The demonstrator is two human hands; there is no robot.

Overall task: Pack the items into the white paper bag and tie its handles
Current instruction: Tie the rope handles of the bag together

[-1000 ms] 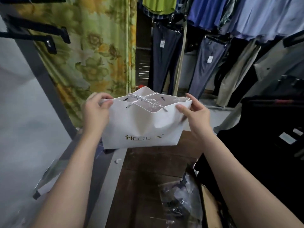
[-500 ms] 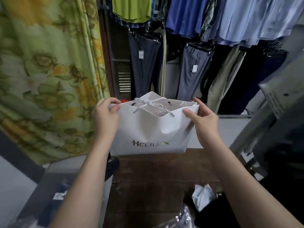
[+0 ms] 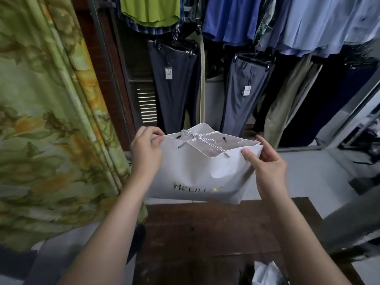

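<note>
Both hands hold the white paper bag with gold lettering in the air above the dark wooden bench. Left hand at 9 o'clock of the bag, fingers clamped together on the top rim corner. Right hand at 3 o'clock, thumb and fingers closed on the opposite side edge. White twisted rope handles tied in a knot across the mouth. Clear plastic visible inside.
</note>
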